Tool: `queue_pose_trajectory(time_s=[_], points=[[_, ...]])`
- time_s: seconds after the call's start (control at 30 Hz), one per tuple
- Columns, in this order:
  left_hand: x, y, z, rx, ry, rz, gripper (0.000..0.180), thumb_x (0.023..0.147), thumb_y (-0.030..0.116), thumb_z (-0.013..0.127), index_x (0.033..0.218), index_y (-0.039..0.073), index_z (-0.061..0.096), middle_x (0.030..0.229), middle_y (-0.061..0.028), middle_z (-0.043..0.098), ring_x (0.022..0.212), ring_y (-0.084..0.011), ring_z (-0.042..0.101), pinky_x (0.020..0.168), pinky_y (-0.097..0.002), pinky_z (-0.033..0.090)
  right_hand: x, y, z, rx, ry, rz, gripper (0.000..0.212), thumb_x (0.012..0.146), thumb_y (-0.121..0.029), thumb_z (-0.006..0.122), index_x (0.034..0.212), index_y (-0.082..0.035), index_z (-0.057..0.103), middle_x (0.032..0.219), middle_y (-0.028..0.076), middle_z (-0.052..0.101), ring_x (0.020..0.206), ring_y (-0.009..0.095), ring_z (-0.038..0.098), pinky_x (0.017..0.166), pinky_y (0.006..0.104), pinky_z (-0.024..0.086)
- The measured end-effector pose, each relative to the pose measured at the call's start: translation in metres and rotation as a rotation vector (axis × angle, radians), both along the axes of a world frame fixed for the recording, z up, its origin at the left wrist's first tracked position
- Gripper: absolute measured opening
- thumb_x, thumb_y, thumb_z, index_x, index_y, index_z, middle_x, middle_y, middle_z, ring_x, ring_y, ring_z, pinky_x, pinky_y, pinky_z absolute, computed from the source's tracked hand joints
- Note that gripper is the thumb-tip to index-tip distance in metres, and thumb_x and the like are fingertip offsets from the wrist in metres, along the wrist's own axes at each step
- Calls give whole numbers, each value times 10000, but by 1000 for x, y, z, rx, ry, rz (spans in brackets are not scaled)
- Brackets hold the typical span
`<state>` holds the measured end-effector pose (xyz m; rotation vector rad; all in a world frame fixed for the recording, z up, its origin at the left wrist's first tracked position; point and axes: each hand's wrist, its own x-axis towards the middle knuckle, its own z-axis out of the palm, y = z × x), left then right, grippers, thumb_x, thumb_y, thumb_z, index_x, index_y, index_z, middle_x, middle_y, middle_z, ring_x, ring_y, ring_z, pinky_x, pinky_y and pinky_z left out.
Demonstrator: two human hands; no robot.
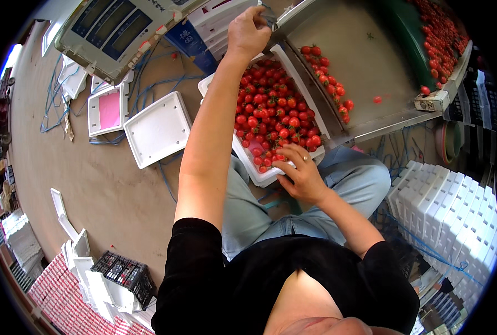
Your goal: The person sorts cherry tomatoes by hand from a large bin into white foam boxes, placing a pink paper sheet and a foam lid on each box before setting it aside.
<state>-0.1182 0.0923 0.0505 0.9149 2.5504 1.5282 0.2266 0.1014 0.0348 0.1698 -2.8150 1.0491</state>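
The right hand, fingers loosely spread, is at the near edge of cherry tomatoes heaped in a white foam box; filling seems nearly done, probably calling for gentle levelling. Beyond, the left hand curls near the metal tray, its grip unclear; the tray's wall crowds the box's right side.

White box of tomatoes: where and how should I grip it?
Probably by the near rim of the white box, from your body's side: that edge faces you, while the metal tray borders its right and your left forearm crosses above its left.
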Motion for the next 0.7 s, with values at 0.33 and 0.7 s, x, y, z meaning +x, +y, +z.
queue_pose_trajectory(time_s=[0.33, 0.7], points=[[100, -9, -23, 152, 566, -182, 79, 778, 46, 667, 848, 68, 639, 832, -105, 644, 796, -319, 618, 734, -414, 500, 17, -8, -25, 191, 67, -406, 561, 772, -126, 734, 1283, -4, 541, 1401, 236, 438, 1354, 423, 370, 1160, 553, 274], [178, -97, -84, -342, 439, -217, 290, 773, 262, 699, 1004, 87, 684, 1166, -93, 607, 1294, -341, 480, 1131, -528, 327, 27, -38, -79, 318, 55, 68, 321, 766, -200, 696, 1072, -108, 671, 975, 77, 625, 1006, 286, 556, 897, 425, 417]])
